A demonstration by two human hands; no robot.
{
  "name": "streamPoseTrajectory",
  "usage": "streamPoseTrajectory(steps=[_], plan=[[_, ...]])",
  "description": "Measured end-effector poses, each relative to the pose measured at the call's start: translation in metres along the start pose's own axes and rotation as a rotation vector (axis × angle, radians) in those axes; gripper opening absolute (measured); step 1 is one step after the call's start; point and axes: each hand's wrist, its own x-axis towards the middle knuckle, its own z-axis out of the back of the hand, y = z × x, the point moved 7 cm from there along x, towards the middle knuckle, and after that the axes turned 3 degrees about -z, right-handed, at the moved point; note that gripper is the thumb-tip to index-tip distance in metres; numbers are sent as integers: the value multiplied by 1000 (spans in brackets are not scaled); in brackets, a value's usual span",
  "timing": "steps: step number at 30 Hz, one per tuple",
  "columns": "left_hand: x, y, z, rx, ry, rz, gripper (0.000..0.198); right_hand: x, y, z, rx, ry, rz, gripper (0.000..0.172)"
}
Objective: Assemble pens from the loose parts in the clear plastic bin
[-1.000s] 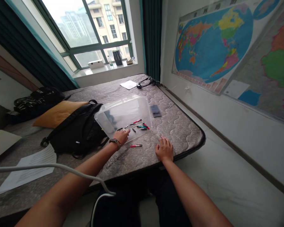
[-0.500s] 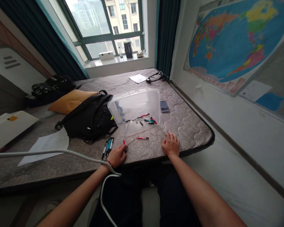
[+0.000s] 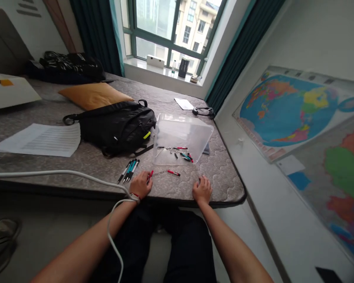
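My left hand (image 3: 141,184) rests at the mattress's near edge, fingers curled against a red pen (image 3: 150,176). Left of it lies a row of several black, white and teal pens (image 3: 129,170). Another red pen (image 3: 174,173) lies flat between my two hands. My right hand (image 3: 202,190) sits on the mattress near the corner, fingers bent; a small dark bit shows by its fingertips, too small to name. Beyond the hands, a clear plastic box (image 3: 183,131) lies on its side with several loose pens and pen parts (image 3: 185,156) inside.
A black backpack (image 3: 120,127) touches the box's left side, a yellow cushion (image 3: 96,95) behind it. Printed paper (image 3: 44,139) lies at left. A pale cable (image 3: 76,173) crosses over my left wrist. Black-framed eyewear (image 3: 203,111) and white paper (image 3: 183,103) lie at the far corner.
My view has turned and tilted, so the scene appears rotated, with more floor and wall map showing. Both hands stay in nearly the same places on the mattress.
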Motion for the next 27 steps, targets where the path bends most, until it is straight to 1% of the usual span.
streamPoseTrajectory(steps=[4, 6, 7, 9, 11, 13, 15, 16, 18, 20, 22, 24, 27], plan=[[0, 1, -3, -31, -9, 3, 33, 10, -4, 1, 126, 57, 36, 33], [0, 1, -6, -31, 7, 2, 36, 22, 2, 2, 240, 101, 52, 29], [0, 1, -7, -23, 15, 0, 37, 30, 11, 2, 305, 136, 68, 28], [0, 1, -9, -4, 30, -3, 39, 47, 40, -2, 432, 242, 112, 24], [-1, 1, -9, 12, 42, -5, 39, 65, 78, -11, 517, 377, 158, 22], [-1, 1, -9, 25, 51, -9, 36, 84, 116, -23, 542, 484, 179, 20], [-1, 1, -9, 32, 60, -19, 34, 103, 148, -35, 463, 533, 197, 17], [-1, 1, -9, 29, 64, -25, 33, 111, 161, -41, 382, 550, 216, 16], [-1, 1, -8, 15, 65, -34, 31, 125, 185, -53, 189, 555, 310, 17], [-1, 1, -8, -2, 56, -41, 30, 135, 201, -61, 58, 557, 400, 22], [-1, 2, -7, -30, 39, -40, 30, 143, 211, -68, -43, 571, 445, 28], [-1, 3, -8, -68, 24, -29, 31, 150, 216, -76, -139, 591, 450, 30], [-1, 4, -9, -102, 23, -17, 31, 159, 218, -90, -219, 638, 411, 27]])
